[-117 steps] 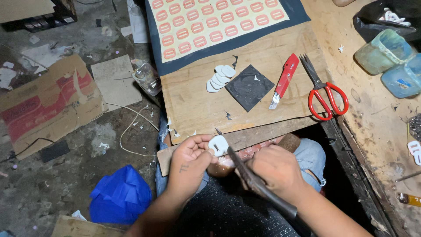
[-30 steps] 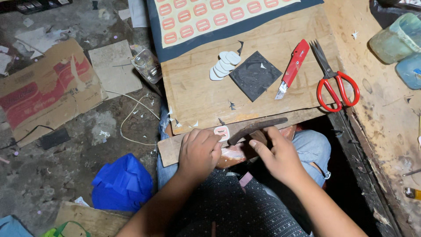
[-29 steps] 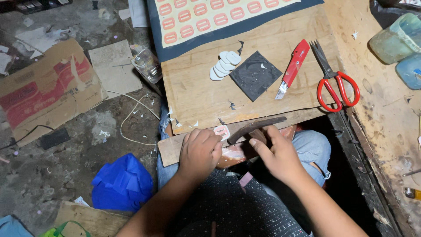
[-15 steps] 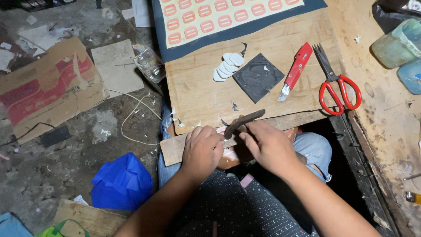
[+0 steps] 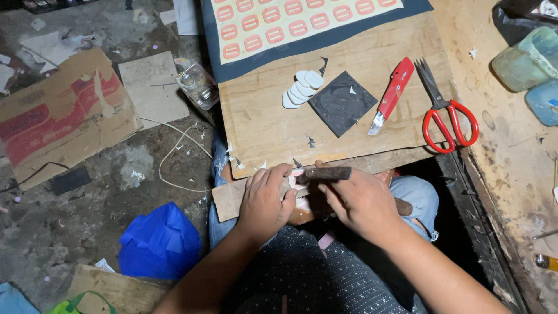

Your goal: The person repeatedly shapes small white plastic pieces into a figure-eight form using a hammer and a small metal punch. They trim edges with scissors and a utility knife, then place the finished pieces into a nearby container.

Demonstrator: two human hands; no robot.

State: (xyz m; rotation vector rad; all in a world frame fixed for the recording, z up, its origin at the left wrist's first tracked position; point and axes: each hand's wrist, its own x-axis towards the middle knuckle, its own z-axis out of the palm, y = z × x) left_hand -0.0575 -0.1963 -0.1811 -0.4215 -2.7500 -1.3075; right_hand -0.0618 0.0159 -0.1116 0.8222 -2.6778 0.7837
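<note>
Rusty tool [image 5: 326,172] gripped in right hand [image 5: 360,200]; left hand [image 5: 266,200] fingers pinch small pink-white piece [image 5: 298,172] on wooden strip [image 5: 229,200].

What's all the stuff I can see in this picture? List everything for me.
Board: one, tan wood, across the lap.
Sheet: one, cream with red shapes on dark backing, top of board.
White pieces: a small stack, mid-board.
Black square: one, beside the stack.
Knife: one, red, right of the square.
Scissors: one pair, red handles, board's right edge.
Tubs: two, green and blue, far right.
Cardboard: one, brown and red, floor left.
Bag: one, blue, floor.
Tool: one, dark, at board's near edge.
Left hand: pressing a small piece.
Right hand: gripping the tool.
</note>
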